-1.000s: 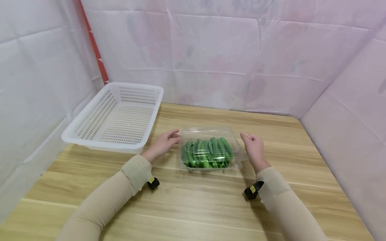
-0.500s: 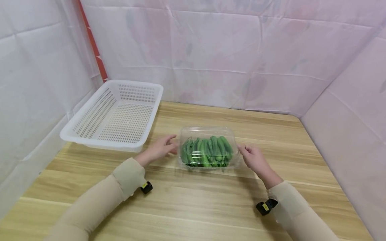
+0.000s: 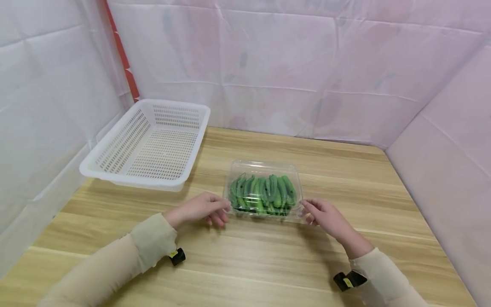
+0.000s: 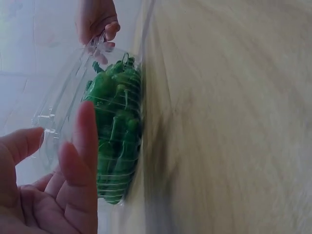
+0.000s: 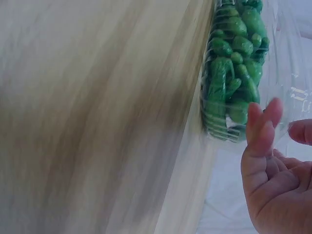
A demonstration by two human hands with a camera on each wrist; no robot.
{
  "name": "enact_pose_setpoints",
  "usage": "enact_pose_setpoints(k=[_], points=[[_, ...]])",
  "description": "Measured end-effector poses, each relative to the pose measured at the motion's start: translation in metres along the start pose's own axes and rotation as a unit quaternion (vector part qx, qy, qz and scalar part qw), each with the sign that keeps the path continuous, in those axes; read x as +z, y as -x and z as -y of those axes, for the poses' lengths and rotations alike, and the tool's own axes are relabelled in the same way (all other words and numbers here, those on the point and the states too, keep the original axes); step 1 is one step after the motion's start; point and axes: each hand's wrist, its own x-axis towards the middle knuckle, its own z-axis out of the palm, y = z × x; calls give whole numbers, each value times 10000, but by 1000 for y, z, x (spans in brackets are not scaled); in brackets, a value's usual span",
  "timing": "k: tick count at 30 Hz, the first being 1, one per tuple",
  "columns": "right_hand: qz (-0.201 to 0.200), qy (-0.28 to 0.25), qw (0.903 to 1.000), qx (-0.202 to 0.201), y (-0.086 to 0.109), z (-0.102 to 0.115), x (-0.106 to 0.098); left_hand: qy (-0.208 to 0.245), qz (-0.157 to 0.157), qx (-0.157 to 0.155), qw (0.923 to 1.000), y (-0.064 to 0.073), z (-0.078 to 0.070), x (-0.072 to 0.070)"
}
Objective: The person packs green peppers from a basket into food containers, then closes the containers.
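Note:
A clear plastic clamshell box [image 3: 264, 166] with its lid down stands on the table, packed with long green peppers [image 3: 264, 192]. My left hand [image 3: 203, 209] is at the box's front left corner, thumb at the edge. In the left wrist view the left hand [image 4: 53, 180] has its thumb and fingers spread apart beside the plastic. On the other side, my right hand [image 3: 324, 216] pinches the rim at the front right corner. The right wrist view shows that hand [image 5: 278, 175] with thumb and fingertips on either side of the clear edge.
A white perforated plastic basket [image 3: 184, 181] stands at the back left of the wooden table [image 3: 261, 264]. Pale cloth walls [image 3: 268, 64] rise behind and on both sides. A small black wrist camera [image 3: 177, 256] sits at the left cuff.
Both hands have come toward the front of the box, the left to its front left corner. The right hand has gone from apart, beside the box, to pinching its front right corner.

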Motion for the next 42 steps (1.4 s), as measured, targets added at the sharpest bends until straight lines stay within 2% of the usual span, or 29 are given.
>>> enact_pose_setpoints(k=[7,11,18,30,34,42], points=[[324,-880,9956,22,5,1,5,399,-285,-132,9987,-6,5,3],[328,-1276,9912,110,7,-1,6,643,-314,-143,9973,-8,7,3],[373,-2052,9778,181,8,-9,9,939,-277,-72,9952,-8,9,5],[476,-2472,9674,288,9,-10,10,1197,-505,-90,9915,-13,12,6],[507,-2703,9611,252,9,-10,11,1268,-589,-56,9902,-13,12,7],[117,-2981,9541,254,7,-15,15,1713,-649,21,9831,-17,15,13]])
